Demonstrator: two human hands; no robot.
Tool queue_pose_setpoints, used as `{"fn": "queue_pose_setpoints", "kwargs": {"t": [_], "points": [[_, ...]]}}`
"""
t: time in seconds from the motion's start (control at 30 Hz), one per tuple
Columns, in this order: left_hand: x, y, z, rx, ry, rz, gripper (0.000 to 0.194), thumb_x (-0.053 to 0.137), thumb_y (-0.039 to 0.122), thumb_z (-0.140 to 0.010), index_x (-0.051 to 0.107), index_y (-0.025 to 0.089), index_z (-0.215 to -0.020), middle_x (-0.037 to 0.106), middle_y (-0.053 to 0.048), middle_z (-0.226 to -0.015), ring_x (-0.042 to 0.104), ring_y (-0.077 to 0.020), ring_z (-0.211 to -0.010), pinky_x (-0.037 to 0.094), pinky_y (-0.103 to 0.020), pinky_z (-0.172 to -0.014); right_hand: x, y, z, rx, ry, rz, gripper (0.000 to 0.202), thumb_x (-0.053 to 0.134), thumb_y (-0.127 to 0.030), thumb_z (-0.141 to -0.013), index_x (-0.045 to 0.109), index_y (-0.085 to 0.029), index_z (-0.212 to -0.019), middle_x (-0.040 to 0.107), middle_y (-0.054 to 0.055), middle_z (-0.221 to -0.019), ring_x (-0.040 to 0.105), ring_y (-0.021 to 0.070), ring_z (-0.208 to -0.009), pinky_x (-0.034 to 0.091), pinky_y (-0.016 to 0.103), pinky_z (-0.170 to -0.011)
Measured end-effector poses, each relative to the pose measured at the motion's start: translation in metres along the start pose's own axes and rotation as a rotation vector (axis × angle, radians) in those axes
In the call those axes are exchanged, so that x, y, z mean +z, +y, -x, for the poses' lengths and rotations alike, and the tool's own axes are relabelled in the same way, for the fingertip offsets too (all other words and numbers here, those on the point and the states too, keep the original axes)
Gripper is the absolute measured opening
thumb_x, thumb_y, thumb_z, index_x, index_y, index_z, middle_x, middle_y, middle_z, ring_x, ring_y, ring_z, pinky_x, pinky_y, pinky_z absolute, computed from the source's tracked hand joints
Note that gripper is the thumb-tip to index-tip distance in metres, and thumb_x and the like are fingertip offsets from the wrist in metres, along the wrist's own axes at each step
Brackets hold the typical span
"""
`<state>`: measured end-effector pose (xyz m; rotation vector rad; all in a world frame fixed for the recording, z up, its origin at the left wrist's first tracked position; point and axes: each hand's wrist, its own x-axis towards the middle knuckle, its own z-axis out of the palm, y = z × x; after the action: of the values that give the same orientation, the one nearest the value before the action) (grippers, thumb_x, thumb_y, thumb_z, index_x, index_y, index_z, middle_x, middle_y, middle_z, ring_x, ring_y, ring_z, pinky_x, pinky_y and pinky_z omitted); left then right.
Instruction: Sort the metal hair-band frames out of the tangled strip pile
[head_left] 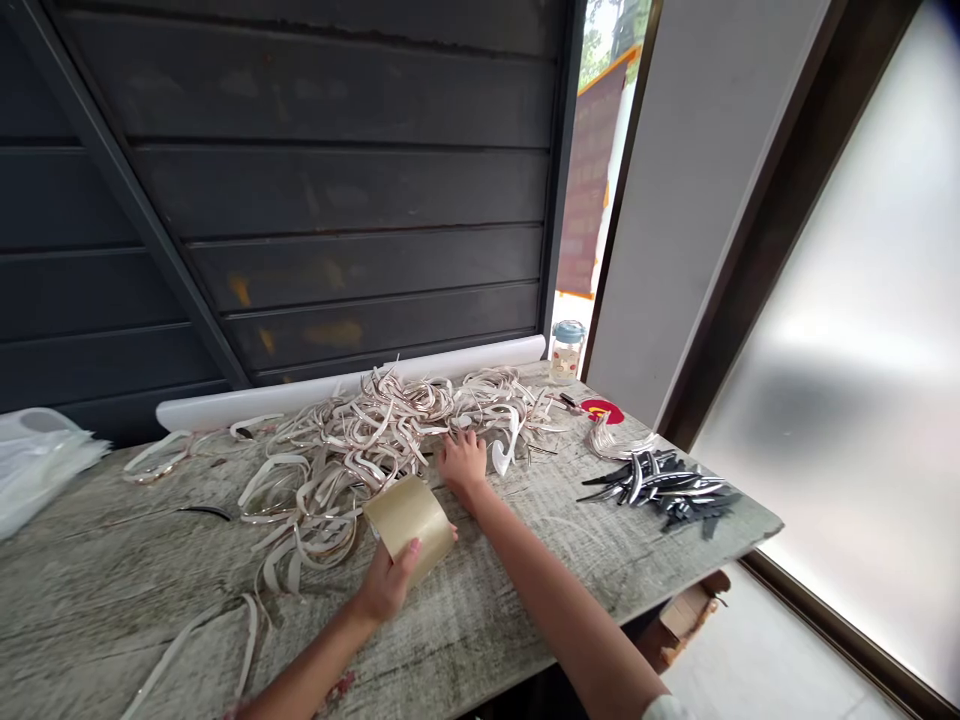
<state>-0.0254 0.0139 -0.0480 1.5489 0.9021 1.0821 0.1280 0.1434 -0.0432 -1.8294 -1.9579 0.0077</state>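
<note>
A wide roll of tan tape (411, 524) is gripped in my left hand (391, 583), its thumb across the outer face, above the front part of the table. Beyond it, my right hand (463, 462) reaches down at the near edge of a tangled heap of whitish and copper-edged strips (390, 415). The fingertips of my right hand meet the strips, and what they hold, if anything, is hidden. Just to the right of that hand lies a curled white strip (507, 443).
Black and silver strips (667, 488) lie on the weathered table (570, 560) at the right, near a red disc (602, 411). A lidded jar (567, 352) stands at the back corner. Plastic bags (41, 465) sit at the left, and a white roll (225, 405) lies along the dark wall.
</note>
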Motion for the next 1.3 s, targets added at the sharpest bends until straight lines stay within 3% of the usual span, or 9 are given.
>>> {"fn": "queue_pose_setpoints", "kwargs": {"t": [0.13, 0.37, 0.53, 0.67, 0.83, 0.93, 1.07, 1.3], "points": [[-0.001, -0.006, -0.001, 0.007, 0.001, -0.009, 0.053, 0.053, 0.062, -0.085, 0.073, 0.016, -0.102, 0.076, -0.015, -0.103, 0.070, -0.0327, -0.100, 0.053, -0.040, -0.096, 0.004, 0.002, -0.001, -0.005, -0.018, -0.019, 0.047, 0.041, -0.031, -0.095, 0.050, -0.021, -0.140, 0.041, 0.014, -0.152, 0.037, 0.0345, -0.132, 0.030, 0.047, -0.100], [0.001, 0.006, 0.001, 0.006, -0.026, -0.057, 0.056, 0.051, 0.064, -0.084, 0.074, 0.016, -0.101, 0.077, -0.015, -0.103, 0.070, -0.0329, -0.100, 0.053, -0.040, -0.096, 0.002, 0.003, -0.002, -0.040, -0.039, -0.022, 0.039, 0.040, -0.027, -0.095, 0.061, -0.019, -0.126, 0.065, 0.013, -0.125, 0.049, 0.0306, -0.119, 0.034, 0.043, -0.096], [-0.001, 0.000, 0.001, -0.008, -0.043, -0.049, 0.054, 0.048, 0.061, -0.088, 0.072, 0.017, -0.106, 0.076, -0.014, -0.106, 0.069, -0.0322, -0.103, 0.052, -0.039, -0.097, -0.001, 0.006, -0.002, 0.018, 0.002, 0.013, 0.035, 0.041, -0.021, -0.094, 0.069, -0.018, -0.116, 0.063, 0.017, -0.122, 0.048, 0.0319, -0.116, 0.036, 0.042, -0.092], [-0.001, -0.003, 0.000, 0.030, -0.055, -0.036, 0.050, 0.049, 0.059, -0.089, 0.072, 0.019, -0.108, 0.075, -0.013, -0.106, 0.069, -0.0324, -0.103, 0.051, -0.040, -0.098, -0.001, 0.005, -0.001, 0.070, 0.026, 0.023, 0.035, 0.041, -0.024, -0.095, 0.070, -0.015, -0.112, 0.060, 0.019, -0.122, 0.047, 0.0328, -0.115, 0.036, 0.043, -0.091], [0.000, -0.003, 0.000, 0.002, -0.055, -0.013, 0.053, 0.048, 0.062, -0.088, 0.071, 0.019, -0.109, 0.075, -0.014, -0.108, 0.069, -0.0341, -0.104, 0.051, -0.043, -0.099, 0.003, 0.004, -0.001, 0.087, 0.034, 0.006, 0.046, 0.037, -0.028, -0.096, 0.055, -0.010, -0.135, 0.056, 0.021, -0.132, 0.045, 0.0347, -0.119, 0.034, 0.047, -0.095], [0.002, 0.000, 0.001, -0.007, -0.038, 0.003, 0.057, 0.049, 0.065, -0.086, 0.070, 0.017, -0.109, 0.075, -0.016, -0.107, 0.069, -0.0352, -0.103, 0.052, -0.045, -0.098, 0.006, 0.005, -0.003, 0.066, 0.007, -0.012, 0.049, 0.037, -0.028, -0.096, 0.049, -0.013, -0.141, 0.054, 0.018, -0.139, 0.041, 0.0354, -0.127, 0.031, 0.050, -0.100], [0.004, 0.007, 0.001, -0.014, -0.031, -0.013, 0.057, 0.050, 0.066, -0.085, 0.071, 0.016, -0.105, 0.076, -0.016, -0.105, 0.070, -0.0349, -0.102, 0.053, -0.043, -0.097, 0.005, 0.006, -0.004, 0.040, -0.027, -0.021, 0.044, 0.037, -0.028, -0.095, 0.060, -0.018, -0.131, 0.058, 0.014, -0.136, 0.038, 0.0352, -0.131, 0.026, 0.053, -0.103], [0.006, 0.021, 0.001, -0.021, -0.036, -0.069, 0.063, 0.050, 0.073, -0.081, 0.075, 0.017, -0.099, 0.077, -0.015, -0.097, 0.071, -0.0351, -0.098, 0.054, -0.043, -0.095, -0.010, 0.005, 0.005, -0.025, -0.022, 0.011, 0.039, 0.037, -0.028, -0.096, 0.068, -0.016, -0.116, 0.063, 0.015, -0.126, 0.046, 0.0333, -0.122, 0.033, 0.046, -0.099]]}}
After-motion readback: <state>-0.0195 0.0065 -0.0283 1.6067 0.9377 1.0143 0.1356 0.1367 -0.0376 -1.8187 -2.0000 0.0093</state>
